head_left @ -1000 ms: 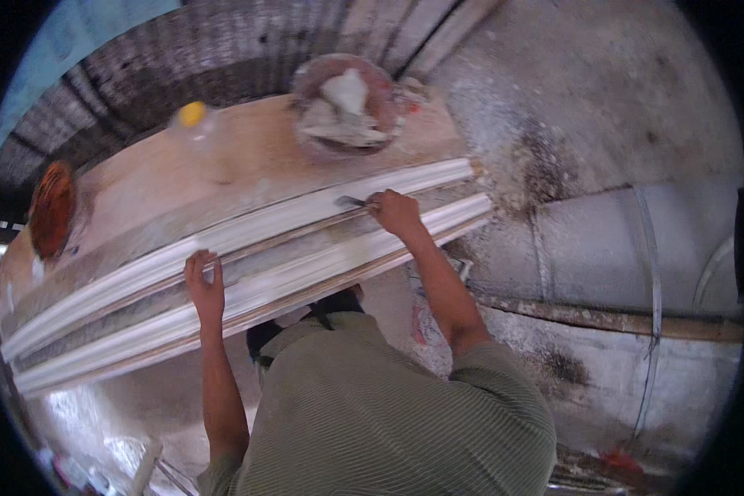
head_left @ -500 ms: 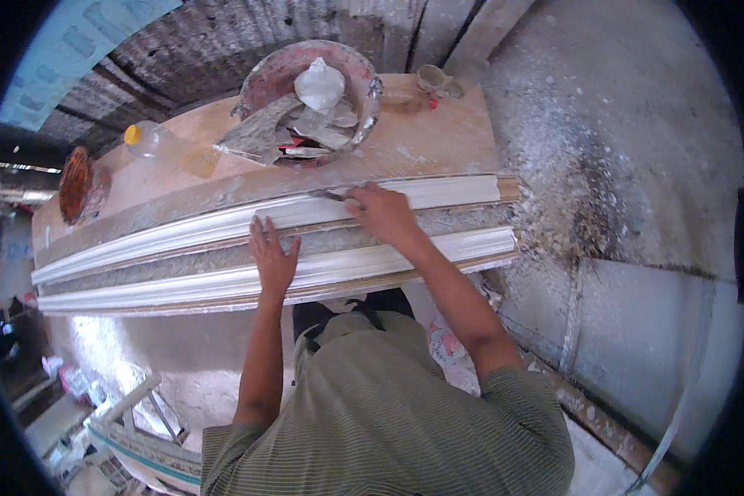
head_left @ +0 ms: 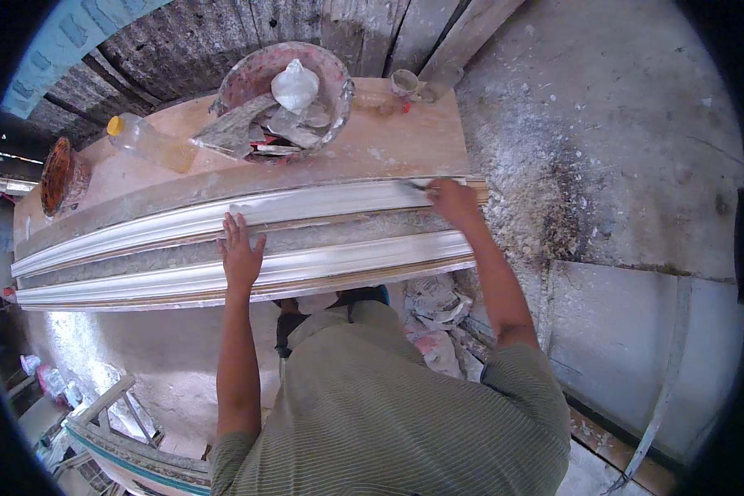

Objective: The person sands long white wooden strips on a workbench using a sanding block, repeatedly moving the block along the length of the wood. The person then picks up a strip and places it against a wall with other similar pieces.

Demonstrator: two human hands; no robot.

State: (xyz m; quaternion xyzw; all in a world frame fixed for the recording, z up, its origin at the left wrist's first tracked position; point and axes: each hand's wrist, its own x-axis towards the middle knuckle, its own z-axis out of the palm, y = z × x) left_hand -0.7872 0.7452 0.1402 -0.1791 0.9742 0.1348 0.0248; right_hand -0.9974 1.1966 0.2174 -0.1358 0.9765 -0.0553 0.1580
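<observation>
Blade tool: handle mostly hidden in the fist; the blade's edge is hard to make out against the white.
Strip ends, left: small and bent by the lens, detail unclear.
Right hand: closed around the tool, above the far strip's right end.
Left hand: open, fingers spread on the far white strip, wrist over the near white strip.
Blade direction: leftward from the fist.
Strips: side by side along the table, long axes left to right, left ends lower in view.
</observation>
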